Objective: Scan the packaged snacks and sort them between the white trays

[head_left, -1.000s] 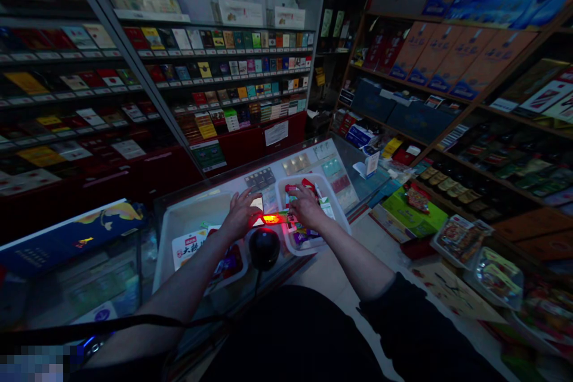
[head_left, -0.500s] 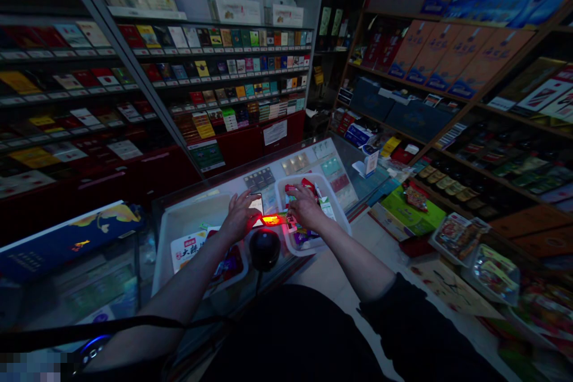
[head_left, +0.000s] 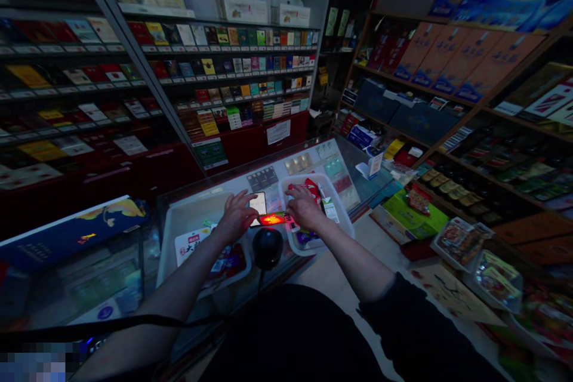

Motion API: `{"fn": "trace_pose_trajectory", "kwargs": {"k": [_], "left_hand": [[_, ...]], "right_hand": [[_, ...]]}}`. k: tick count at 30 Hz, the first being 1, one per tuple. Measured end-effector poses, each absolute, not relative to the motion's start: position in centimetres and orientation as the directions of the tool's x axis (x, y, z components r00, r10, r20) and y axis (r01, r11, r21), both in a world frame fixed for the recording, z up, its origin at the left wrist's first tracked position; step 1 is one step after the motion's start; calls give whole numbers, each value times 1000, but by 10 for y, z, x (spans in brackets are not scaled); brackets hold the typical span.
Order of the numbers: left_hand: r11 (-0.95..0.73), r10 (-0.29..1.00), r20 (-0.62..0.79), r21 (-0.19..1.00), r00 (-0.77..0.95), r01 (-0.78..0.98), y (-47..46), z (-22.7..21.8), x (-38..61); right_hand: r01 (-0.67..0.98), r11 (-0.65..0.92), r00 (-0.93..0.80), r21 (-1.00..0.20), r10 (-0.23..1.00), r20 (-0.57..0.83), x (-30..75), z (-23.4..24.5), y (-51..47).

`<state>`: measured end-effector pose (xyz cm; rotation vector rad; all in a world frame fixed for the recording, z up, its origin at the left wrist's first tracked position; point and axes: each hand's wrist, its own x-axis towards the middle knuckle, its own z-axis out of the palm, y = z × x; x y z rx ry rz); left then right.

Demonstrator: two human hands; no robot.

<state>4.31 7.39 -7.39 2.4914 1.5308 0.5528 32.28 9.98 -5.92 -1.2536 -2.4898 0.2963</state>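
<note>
A small, narrow packet (head_left: 273,219) lit bright red spans the gap between my two hands. My left hand (head_left: 236,218) pinches its left end, the other fingers stretched forward beside a phone with a lit screen (head_left: 258,203). My right hand (head_left: 304,207) grips the packet's right end, above a white bin (head_left: 348,224) of snack packets. Just below the packet stands a black rounded scanner (head_left: 267,249), its red light falling on the wrapper. Under my left forearm is another white bin (head_left: 169,236) with a white-labelled bag (head_left: 187,246) and dark packets.
The glass counter (head_left: 210,182) carries both bins and a small sign stand (head_left: 370,167). Cigarette shelves (head_left: 233,48) rise behind it. A long blue box (head_left: 76,233) lies at left. At right are a green box (head_left: 414,206) and plastic tubs of snacks (head_left: 461,236).
The view has shifted slightly, so the scene sits a little to the right. My hands keep hold of the packet above the scanner, and more of the phone's screen shows.
</note>
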Motion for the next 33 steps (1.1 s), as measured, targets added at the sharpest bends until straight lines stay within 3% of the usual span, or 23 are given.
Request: {"fn": "trace_pose_trajectory", "kwargs": {"k": [10, 16, 24, 33], "left_hand": [[-393, 900, 347, 390, 263, 833, 42, -50, -9], [-312, 918, 373, 463, 137, 830, 11, -45, -55], [-188, 949, 314, 529, 15, 827, -24, -50, -107], [-152, 979, 196, 510, 58, 847, -24, -75, -132]], "right_hand": [[700, 635, -594, -327, 772, 227, 270, -30, 89], [637, 700, -661, -323, 712, 239, 218, -37, 75], [541, 783, -783, -307, 602, 156, 154, -53, 35], [534, 794, -815, -290, 575, 75, 118, -73, -3]]}}
